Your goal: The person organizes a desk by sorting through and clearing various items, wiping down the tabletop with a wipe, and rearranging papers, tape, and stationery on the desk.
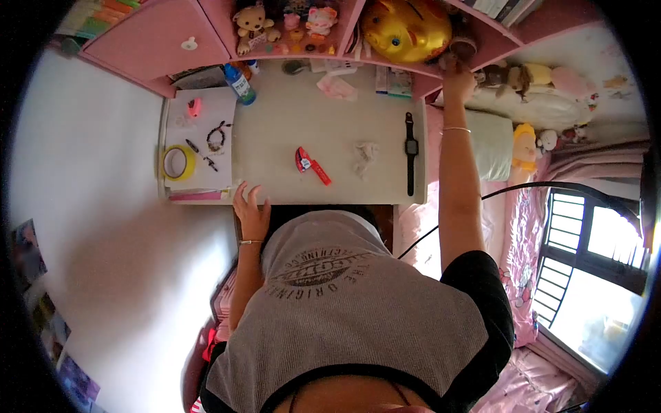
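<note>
My left hand (252, 210) rests at the desk's front edge with its fingers bent a little and apart, holding nothing. Up at the shelf on the right, my right hand (459, 81) is closed, its fingertips by a dark round cup-like container (464, 47); what they grip, if anything, is too small to tell. A large golden pig figurine (406, 29) stands just left of that container. On the desk lie a red cutter-like tool (313, 166), a crumpled clear plastic piece (365, 158) and a black smartwatch (411, 153).
White paper (206, 110) on the left bears a yellow tape roll (179, 163), a pen (201, 155) and a beaded bracelet (217, 138). A blue bottle (239, 85) stands behind. Pink shelving (158, 45) borders the desk's back. A black cable (506, 188) crosses beside my right arm.
</note>
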Tool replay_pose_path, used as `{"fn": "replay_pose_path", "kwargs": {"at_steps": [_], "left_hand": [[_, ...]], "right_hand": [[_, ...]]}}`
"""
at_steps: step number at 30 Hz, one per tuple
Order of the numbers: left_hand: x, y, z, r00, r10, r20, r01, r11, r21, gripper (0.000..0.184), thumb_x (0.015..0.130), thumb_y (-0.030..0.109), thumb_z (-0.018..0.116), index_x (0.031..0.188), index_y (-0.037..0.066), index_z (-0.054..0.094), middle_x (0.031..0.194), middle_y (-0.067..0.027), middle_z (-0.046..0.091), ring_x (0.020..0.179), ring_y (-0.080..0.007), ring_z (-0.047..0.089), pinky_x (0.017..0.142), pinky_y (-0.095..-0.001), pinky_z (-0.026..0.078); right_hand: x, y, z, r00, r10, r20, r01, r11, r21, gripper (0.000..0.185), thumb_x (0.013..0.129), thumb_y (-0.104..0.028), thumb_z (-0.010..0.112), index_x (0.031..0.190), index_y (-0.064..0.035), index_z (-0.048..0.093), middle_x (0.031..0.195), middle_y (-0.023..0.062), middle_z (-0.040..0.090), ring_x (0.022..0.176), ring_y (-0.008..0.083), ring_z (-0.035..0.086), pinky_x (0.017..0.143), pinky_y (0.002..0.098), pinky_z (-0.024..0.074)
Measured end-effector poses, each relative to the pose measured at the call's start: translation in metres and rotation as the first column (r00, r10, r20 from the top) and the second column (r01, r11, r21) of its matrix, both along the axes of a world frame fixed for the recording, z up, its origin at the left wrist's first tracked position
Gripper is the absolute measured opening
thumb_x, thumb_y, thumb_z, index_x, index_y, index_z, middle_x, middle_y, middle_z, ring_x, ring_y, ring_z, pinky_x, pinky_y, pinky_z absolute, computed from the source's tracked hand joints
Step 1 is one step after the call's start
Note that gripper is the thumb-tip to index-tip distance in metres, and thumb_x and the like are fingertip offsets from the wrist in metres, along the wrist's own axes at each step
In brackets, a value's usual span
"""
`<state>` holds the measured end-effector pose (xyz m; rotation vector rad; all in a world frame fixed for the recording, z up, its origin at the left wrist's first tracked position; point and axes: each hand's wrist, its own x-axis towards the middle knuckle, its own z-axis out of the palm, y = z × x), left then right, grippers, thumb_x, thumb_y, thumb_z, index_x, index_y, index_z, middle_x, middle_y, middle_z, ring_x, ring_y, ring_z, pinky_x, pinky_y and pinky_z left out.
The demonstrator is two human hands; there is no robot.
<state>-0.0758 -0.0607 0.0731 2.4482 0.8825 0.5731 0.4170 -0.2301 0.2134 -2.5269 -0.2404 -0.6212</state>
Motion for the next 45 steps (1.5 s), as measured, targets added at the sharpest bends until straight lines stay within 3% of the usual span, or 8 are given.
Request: {"fn": "replay_pose_path", "kwargs": {"at_steps": [8,11,14,24,28,35,38,45], "left_hand": [[0.013,0.008,-0.008,0.992,-0.129,0.013,0.129,0.992,0.015,0.035,0.074,0.011,0.064,0.107,0.007,0.053,0.126,-0.0171,0.038,0.116,-0.0364,0.035,0.095,-0.0465,0.031],[0.034,0.006,-0.001,0.976,-0.218,-0.006,0.219,0.975,0.026,0.035,0.073,0.01,0.064,0.107,0.007,0.053,0.126,-0.0167,0.038,0.115,-0.0366,0.036,0.094,-0.0457,0.032],[0.075,-0.001,0.022,0.94,-0.336,0.057,0.335,0.942,0.034,0.035,0.072,0.01,0.064,0.106,0.007,0.054,0.124,-0.0163,0.039,0.114,-0.0365,0.037,0.093,-0.045,0.033],[0.322,-0.072,0.116,0.553,-0.812,0.188,0.77,0.584,0.257,0.026,0.072,0.007,0.063,0.097,0.007,0.058,0.108,-0.0086,0.051,0.1,-0.0273,0.05,0.084,-0.0415,0.04],[0.42,-0.107,0.121,0.717,-0.69,0.099,0.492,0.601,0.63,0.03,0.072,0.017,0.067,0.099,0.01,0.057,0.105,-0.0052,0.051,0.095,-0.025,0.049,0.078,-0.0387,0.04],[0.46,-0.112,0.103,0.871,-0.491,0.023,0.352,0.656,0.667,0.018,0.075,0.02,0.055,0.091,0.011,0.057,0.095,-0.0035,0.05,0.09,-0.0225,0.046,0.074,-0.0364,0.037],[0.462,-0.108,0.102,0.83,-0.557,-0.008,0.423,0.621,0.66,0.016,0.075,0.022,0.056,0.087,0.012,0.056,0.091,-0.0027,0.049,0.089,-0.0225,0.046,0.073,-0.0366,0.037],[0.366,-0.109,0.138,0.652,-0.647,0.396,0.546,0.763,0.346,0.018,0.071,0.009,0.066,0.083,0.009,0.052,0.083,-0.0051,0.054,0.085,-0.0262,0.05,0.078,-0.04,0.035]], "right_hand": [[0.031,-0.01,-0.019,0.997,0.08,0.011,-0.081,0.99,0.116,0.035,0.077,-0.03,0.064,0.099,-0.0022,0.064,0.085,0.0204,0.064,0.08,0.0346,0.062,0.068,0.0413,0.0486],[0.018,-0.009,-0.012,0.982,0.183,0.042,-0.186,0.914,0.36,0.035,0.075,-0.024,0.068,0.102,-0.0007,0.064,0.08,0.0138,0.066,0.075,0.0235,0.061,0.064,0.0353,0.0473],[0.009,-0.022,-0.023,0.978,0.178,0.113,-0.207,0.707,0.676,0.025,0.08,-0.02,0.066,0.095,0.0002,0.065,0.059,0.0041,0.056,0.05,0.0101,0.049,0.046,0.0284,0.0392],[-0.085,-0.104,0.008,0.996,0.085,0.024,-0.074,0.654,0.753,0.019,0.079,-0.008,0.066,0.096,0.0014,0.065,0.057,-0.0048,0.046,0.053,0.0022,0.039,0.045,0.0191,0.0327],[-0.095,-0.11,-0.006,0.996,0.081,-0.043,-0.011,0.571,0.821,0.017,0.081,-0.006,0.064,0.097,0.0011,0.065,0.057,-0.005,0.047,0.051,0.0014,0.04,0.043,0.0183,0.0319],[-0.08,-0.103,-0.014,1.0,0.019,0.0,-0.009,0.464,0.886,0.021,0.082,-0.007,0.064,0.101,0.0002,0.064,0.057,-0.0041,0.049,0.05,0.0011,0.041,0.043,0.0179,0.0311],[-0.069,-0.092,-0.01,0.999,0.025,0.042,-0.049,0.423,0.905,0.016,0.08,-0.006,0.065,0.094,0.0013,0.064,0.058,-0.0051,0.049,0.053,0.0016,0.04,0.046,0.0178,0.0333],[-0.039,-0.058,-0.007,0.962,0.217,0.167,-0.263,0.563,0.784,0.01,0.081,-0.01,0.064,0.079,-0.0008,0.06,0.058,-0.0023,0.052,0.052,0.0013,0.044,0.045,0.0191,0.0353]]}}
